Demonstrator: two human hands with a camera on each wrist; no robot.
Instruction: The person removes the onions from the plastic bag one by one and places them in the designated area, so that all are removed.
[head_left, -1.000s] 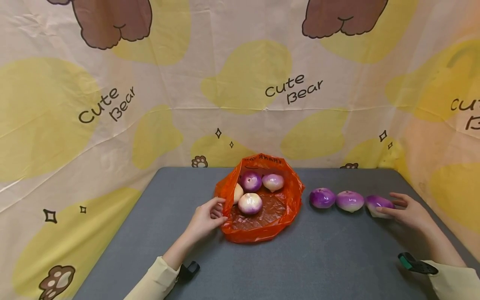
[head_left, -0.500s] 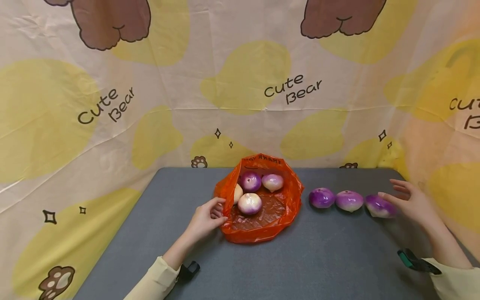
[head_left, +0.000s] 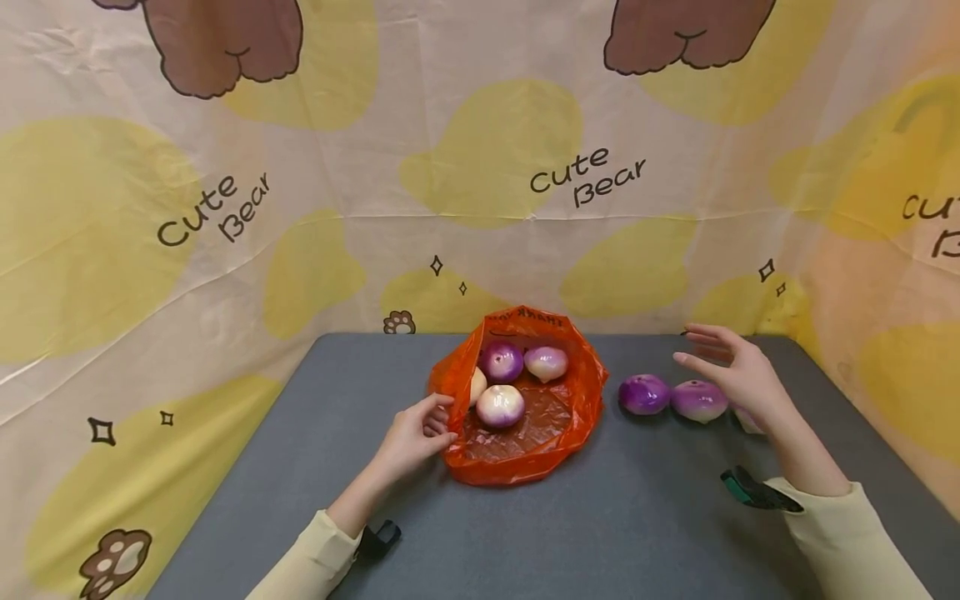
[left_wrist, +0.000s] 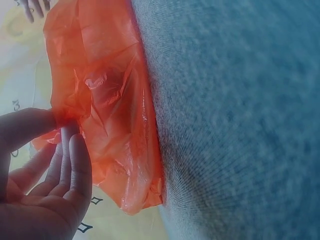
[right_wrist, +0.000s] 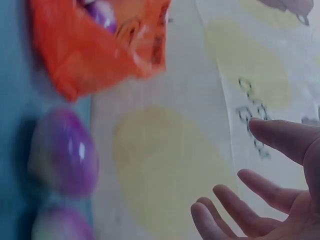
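While the left hand (head_left: 416, 433) has hold of the red-orange plastic bag (head_left: 506, 477), right hand (head_left: 738, 373): up in the air, right of center in the head view, fingertips aimed left of frame. Thumb and fingers are apart with nothing between them, and the right wrist cam shows the same spread at lower right.
Left hand: reaches in from lower left, thumb and fingers pinched together on the bag's left edge. Wrist cam backs that up.
Vs a second ago: right hand was down at the far-right turnip, then lifted off it, and now it's higher and further left. Left hand, bag and turnips look pretty much the same as before.
Turnip row: right of the bag, on the gray tabletop (head_left: 600, 533). The left turnip (head_left: 644, 395) is in plain sight, the middle turnip (head_left: 700, 403) sits just below the raised hand in the frame, and the right turnip (head_left: 748, 422) is mostly hidden behind the hand and wrist.
Bagged turnips: four visible inside the mouth, middle of the frame, well left of the free hand. Front one (head_left: 500, 407) is mostly white, and a pale one (head_left: 477, 387) is half covered by the bag's left side.
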